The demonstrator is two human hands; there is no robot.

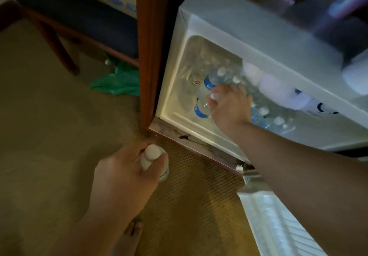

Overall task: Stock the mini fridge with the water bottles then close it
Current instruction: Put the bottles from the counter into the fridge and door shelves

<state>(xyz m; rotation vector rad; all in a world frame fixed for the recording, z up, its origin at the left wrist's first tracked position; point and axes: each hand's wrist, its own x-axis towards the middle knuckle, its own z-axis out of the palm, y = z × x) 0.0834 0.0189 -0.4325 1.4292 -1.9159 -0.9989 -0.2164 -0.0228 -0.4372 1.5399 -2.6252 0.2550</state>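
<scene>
The white mini fridge [235, 25] stands open in a wooden cabinet, its door [276, 224] swung out at the lower right. Several clear water bottles with white caps and blue labels stand inside. My right hand [229, 106] reaches into the fridge and grips the top of a water bottle [202, 109] at the front left. Another bottle [211, 80] stands just behind it. My left hand [127, 174] hovers over the carpet in front of the fridge, closed around a white-capped water bottle [152, 155] held upright.
The cabinet's brown wooden side [149, 56] borders the fridge on the left. A dark-cushioned wooden chair [65, 19] stands at upper left, with a green plastic bag [119, 80] on the carpet beneath. A bare foot [131, 234] shows at the bottom.
</scene>
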